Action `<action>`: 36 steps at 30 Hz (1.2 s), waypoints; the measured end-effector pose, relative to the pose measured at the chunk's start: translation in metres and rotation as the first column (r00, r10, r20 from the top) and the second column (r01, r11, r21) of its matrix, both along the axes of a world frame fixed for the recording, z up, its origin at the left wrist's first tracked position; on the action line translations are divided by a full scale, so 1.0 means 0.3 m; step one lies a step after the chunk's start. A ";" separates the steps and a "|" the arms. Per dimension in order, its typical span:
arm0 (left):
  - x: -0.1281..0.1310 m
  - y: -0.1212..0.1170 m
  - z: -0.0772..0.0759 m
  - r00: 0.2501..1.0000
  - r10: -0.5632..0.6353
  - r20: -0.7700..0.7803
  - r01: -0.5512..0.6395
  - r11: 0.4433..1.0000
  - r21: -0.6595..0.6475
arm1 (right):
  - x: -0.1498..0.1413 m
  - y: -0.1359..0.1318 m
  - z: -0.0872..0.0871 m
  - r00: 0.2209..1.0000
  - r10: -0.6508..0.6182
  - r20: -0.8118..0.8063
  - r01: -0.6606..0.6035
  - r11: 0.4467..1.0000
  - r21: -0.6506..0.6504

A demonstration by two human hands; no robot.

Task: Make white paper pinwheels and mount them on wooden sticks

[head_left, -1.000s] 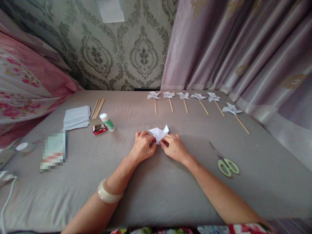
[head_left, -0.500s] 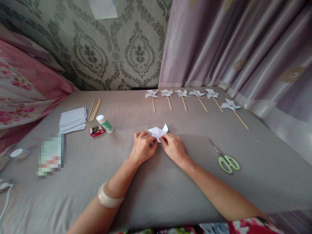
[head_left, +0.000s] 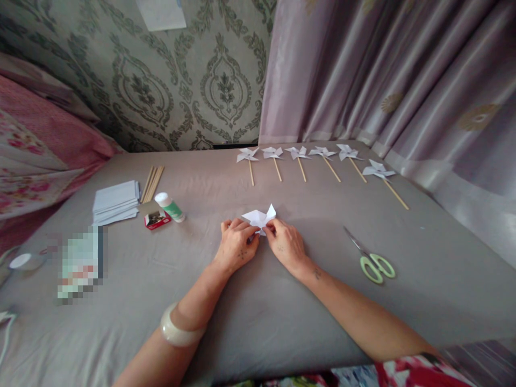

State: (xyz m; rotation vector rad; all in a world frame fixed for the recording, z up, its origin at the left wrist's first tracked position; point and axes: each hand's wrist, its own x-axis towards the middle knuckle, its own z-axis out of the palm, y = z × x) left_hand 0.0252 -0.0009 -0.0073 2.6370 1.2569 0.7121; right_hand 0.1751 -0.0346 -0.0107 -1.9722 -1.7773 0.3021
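A white paper pinwheel (head_left: 258,217) without a stick lies on the cloth-covered surface in front of me, its points folded and one corner standing up. My left hand (head_left: 238,240) pinches its near left edge between thumb and fingers. On the near right side my right hand (head_left: 285,240) grips the same paper, fingertips almost meeting those of the left. Both hands cover the lower part of the pinwheel, so its near corners are hidden.
Several finished pinwheels (head_left: 298,154) on sticks lie along the back right. Green-handled scissors (head_left: 371,262) rest at right. To the left are stacked paper sheets (head_left: 116,201), wooden sticks (head_left: 152,184), a glue stick (head_left: 170,207), a small red box (head_left: 157,219) and a blurred packet (head_left: 80,263).
The view has shifted slightly. Both hands keep hold of the paper pinwheel in nearly the same place, with only slight finger movement.
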 end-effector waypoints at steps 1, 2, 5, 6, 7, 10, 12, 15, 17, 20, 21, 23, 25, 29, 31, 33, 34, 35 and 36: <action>0.000 0.000 -0.001 1.000 -0.003 -0.007 0.003 1.000 0.000 | 0.000 0.000 0.001 1.000 -0.007 0.002 0.007 1.000 -0.007; 0.001 -0.001 -0.002 1.000 -0.004 -0.010 0.004 1.000 0.002 | 0.000 0.000 0.003 1.000 -0.011 0.003 0.011 1.000 -0.013; 0.002 -0.001 -0.002 1.000 -0.005 -0.012 0.006 1.000 0.006 | -0.001 0.000 0.007 1.000 -0.018 -0.002 0.018 1.000 -0.024; 0.002 -0.001 -0.003 1.000 -0.006 -0.011 0.006 1.000 0.007 | -0.002 0.000 0.008 1.000 -0.021 -0.004 0.021 0.999 -0.027; 0.002 0.000 -0.004 1.000 -0.008 -0.010 0.008 1.000 0.010 | -0.002 0.000 0.008 1.000 -0.026 -0.005 0.026 0.999 -0.030; 0.000 0.002 -0.008 1.000 -0.016 -0.007 0.016 1.000 0.018 | -0.003 0.002 0.007 0.999 -0.041 -0.010 0.041 0.998 -0.043; -0.001 0.003 -0.009 1.000 -0.020 -0.006 0.021 1.000 0.022 | -0.004 0.003 0.007 0.999 -0.047 -0.016 0.046 0.998 -0.053; -0.001 0.000 -0.005 1.000 -0.023 -0.012 0.023 1.000 0.018 | -0.004 0.007 0.008 0.998 -0.051 -0.021 0.050 0.997 -0.067; 0.000 -0.002 0.000 1.000 -0.025 -0.019 0.025 1.000 0.013 | -0.004 0.009 0.008 0.998 -0.053 -0.023 0.052 0.996 -0.071; 0.001 -0.004 0.004 0.999 -0.027 -0.022 0.028 1.000 0.008 | -0.004 0.011 0.009 0.998 -0.057 -0.024 0.055 0.996 -0.072; 0.001 -0.004 0.004 0.999 -0.028 -0.023 0.028 1.000 0.009 | -0.005 0.011 0.010 0.998 -0.058 -0.024 0.056 0.996 -0.073; 0.002 -0.004 0.003 0.999 -0.029 -0.029 0.030 0.999 0.013 | -0.005 0.011 0.011 0.998 -0.059 -0.021 0.057 0.995 -0.076; 0.002 -0.004 0.001 0.999 -0.032 -0.037 0.033 0.999 0.015 | -0.004 0.012 0.011 0.998 -0.055 -0.019 0.054 0.995 -0.081; 0.001 -0.003 -0.003 0.998 -0.041 -0.039 0.042 0.999 0.020 | -0.003 0.015 0.006 0.998 -0.054 -0.016 0.053 0.995 -0.083; 0.002 -0.003 -0.005 0.998 -0.042 -0.038 0.043 0.999 0.024 | -0.003 0.016 0.003 0.999 -0.051 -0.015 0.049 0.996 -0.079; 0.003 -0.004 -0.007 0.998 -0.040 -0.038 0.042 0.999 0.030 | -0.003 0.016 0.003 0.999 -0.046 -0.014 0.044 0.996 -0.076; 0.003 -0.004 -0.007 0.998 -0.041 -0.039 0.042 0.998 0.036 | -0.003 0.016 0.004 0.999 -0.045 -0.013 0.043 0.996 -0.076; 0.004 -0.005 -0.006 0.998 -0.041 -0.041 0.043 0.998 0.040 | -0.003 0.016 0.005 0.999 -0.045 -0.012 0.044 0.996 -0.075; 0.005 -0.006 -0.005 0.998 -0.042 -0.044 0.044 0.998 0.045 | -0.003 0.016 0.007 0.999 -0.044 -0.011 0.043 0.996 -0.076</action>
